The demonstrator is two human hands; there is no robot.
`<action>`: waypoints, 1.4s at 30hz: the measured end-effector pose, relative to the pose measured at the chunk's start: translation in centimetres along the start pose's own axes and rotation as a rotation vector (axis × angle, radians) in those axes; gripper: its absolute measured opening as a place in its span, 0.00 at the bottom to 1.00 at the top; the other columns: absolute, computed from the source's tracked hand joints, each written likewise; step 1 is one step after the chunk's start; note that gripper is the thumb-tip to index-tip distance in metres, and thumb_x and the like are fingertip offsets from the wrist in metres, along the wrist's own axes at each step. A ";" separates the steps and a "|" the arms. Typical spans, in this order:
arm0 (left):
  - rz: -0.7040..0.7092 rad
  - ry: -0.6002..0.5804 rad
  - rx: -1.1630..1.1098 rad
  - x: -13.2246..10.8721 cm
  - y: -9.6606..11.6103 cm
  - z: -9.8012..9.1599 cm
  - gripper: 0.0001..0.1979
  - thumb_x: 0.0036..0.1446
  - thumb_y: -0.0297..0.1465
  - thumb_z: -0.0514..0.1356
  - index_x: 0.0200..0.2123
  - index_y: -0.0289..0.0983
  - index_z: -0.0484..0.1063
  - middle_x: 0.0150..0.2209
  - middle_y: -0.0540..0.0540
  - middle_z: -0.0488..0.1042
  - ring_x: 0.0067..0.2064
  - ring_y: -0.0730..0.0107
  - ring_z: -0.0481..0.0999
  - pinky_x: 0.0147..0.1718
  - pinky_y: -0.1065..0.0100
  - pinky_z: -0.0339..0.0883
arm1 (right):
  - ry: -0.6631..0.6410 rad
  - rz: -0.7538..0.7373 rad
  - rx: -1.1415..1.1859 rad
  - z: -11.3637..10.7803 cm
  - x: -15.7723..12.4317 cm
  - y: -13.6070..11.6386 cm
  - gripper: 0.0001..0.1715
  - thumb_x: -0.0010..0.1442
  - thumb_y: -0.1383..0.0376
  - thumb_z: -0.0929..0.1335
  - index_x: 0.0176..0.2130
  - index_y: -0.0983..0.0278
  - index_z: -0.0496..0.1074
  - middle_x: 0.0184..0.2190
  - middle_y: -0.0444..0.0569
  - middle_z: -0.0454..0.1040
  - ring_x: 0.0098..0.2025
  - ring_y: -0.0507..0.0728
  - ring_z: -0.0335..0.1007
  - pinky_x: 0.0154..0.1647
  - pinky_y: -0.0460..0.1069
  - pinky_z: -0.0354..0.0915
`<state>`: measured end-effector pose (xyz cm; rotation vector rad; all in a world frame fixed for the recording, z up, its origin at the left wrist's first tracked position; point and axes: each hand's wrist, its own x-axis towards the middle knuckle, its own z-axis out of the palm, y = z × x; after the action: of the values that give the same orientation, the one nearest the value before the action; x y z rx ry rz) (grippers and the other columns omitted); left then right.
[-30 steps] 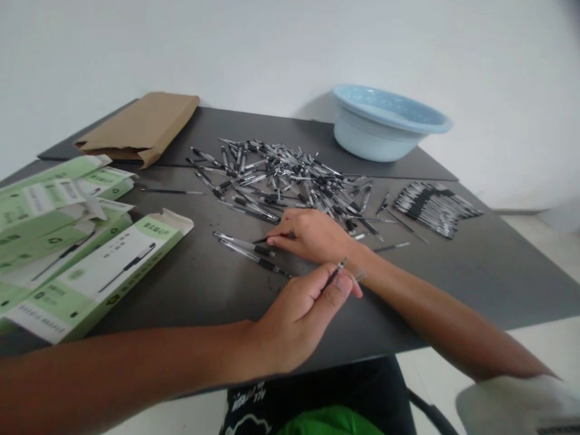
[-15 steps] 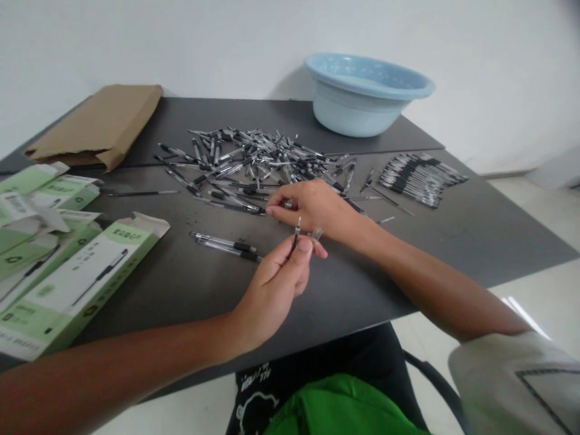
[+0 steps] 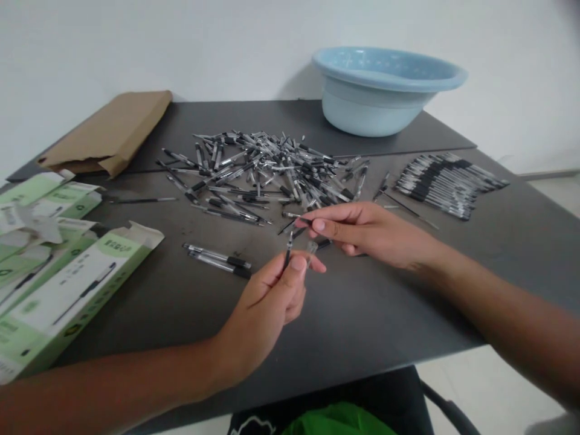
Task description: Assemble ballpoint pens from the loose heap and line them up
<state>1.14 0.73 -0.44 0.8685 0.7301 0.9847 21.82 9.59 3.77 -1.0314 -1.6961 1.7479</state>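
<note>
My left hand (image 3: 272, 296) is closed around a pen refill (image 3: 289, 249), whose tip points up past the thumb. A clear plastic pen barrel (image 3: 312, 249) also shows between its fingers. Just above and to the right, my right hand (image 3: 362, 232) pinches a small dark pen part (image 3: 304, 220) with a pale pointed end toward the left; its exact kind is hard to make out. The two hands are close but apart. Behind them spreads a heap of loose clear-and-black pens (image 3: 272, 166). Two pens (image 3: 217, 260) lie left of my left hand.
A neat row of pens (image 3: 448, 184) lies at the right, a thin refill (image 3: 412, 210) near it. A light blue basin (image 3: 380, 109) stands at the back. Green-and-white pen boxes (image 3: 86, 284) and a brown paper bag (image 3: 104, 133) occupy the left; another refill (image 3: 144, 200) lies nearby.
My right hand has come back from the heap's near edge, toward me and rightward, and now shows a small dark pen part in its pinch. My left hand keeps its hold, slightly lower.
</note>
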 end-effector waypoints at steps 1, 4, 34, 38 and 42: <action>0.000 0.009 0.006 0.0 0.0 0.0 0.16 0.75 0.45 0.60 0.45 0.38 0.77 0.21 0.61 0.50 0.20 0.79 0.44 0.19 0.76 0.44 | -0.005 -0.011 0.041 0.4 -0.3 0.0 0.21 0.67 0.50 0.76 0.55 0.56 0.85 0.43 0.47 0.84 0.25 0.45 0.56 0.22 0.44 0.54; -0.001 0.028 0.044 -0.2 -0.1 -0.2 0.15 0.75 0.45 0.61 0.48 0.40 0.78 0.22 0.61 0.51 0.21 0.79 0.45 0.20 0.76 0.44 | -0.012 -0.052 0.107 1.2 -0.6 -0.3 0.18 0.68 0.52 0.75 0.52 0.58 0.86 0.47 0.49 0.86 0.25 0.45 0.60 0.20 0.43 0.55; -0.039 0.111 0.186 -0.5 0.6 -0.8 0.18 0.72 0.40 0.66 0.32 0.39 0.67 0.23 0.60 0.53 0.23 0.78 0.48 0.24 0.70 0.48 | 0.144 -0.266 -0.221 1.4 -1.8 -0.6 0.13 0.65 0.54 0.78 0.44 0.59 0.89 0.28 0.43 0.81 0.28 0.51 0.72 0.25 0.46 0.64; -0.093 0.179 0.210 -0.5 0.7 -0.9 0.20 0.65 0.43 0.72 0.31 0.39 0.69 0.21 0.60 0.56 0.22 0.79 0.51 0.23 0.71 0.49 | 0.088 -0.284 -0.260 1.1 -1.7 -0.4 0.13 0.66 0.54 0.77 0.45 0.57 0.89 0.31 0.44 0.83 0.32 0.54 0.76 0.29 0.48 0.68; -0.133 0.177 0.211 -0.2 1.1 -0.6 0.17 0.61 0.42 0.75 0.32 0.38 0.76 0.21 0.60 0.57 0.22 0.81 0.51 0.21 0.73 0.47 | -0.011 -0.290 -0.254 0.6 -1.6 -0.6 0.15 0.67 0.52 0.76 0.46 0.58 0.88 0.33 0.44 0.85 0.36 0.55 0.79 0.35 0.48 0.71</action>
<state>0.10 1.09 0.26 0.9095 1.0437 0.8833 22.23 8.06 4.62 -0.8270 -1.9995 1.3844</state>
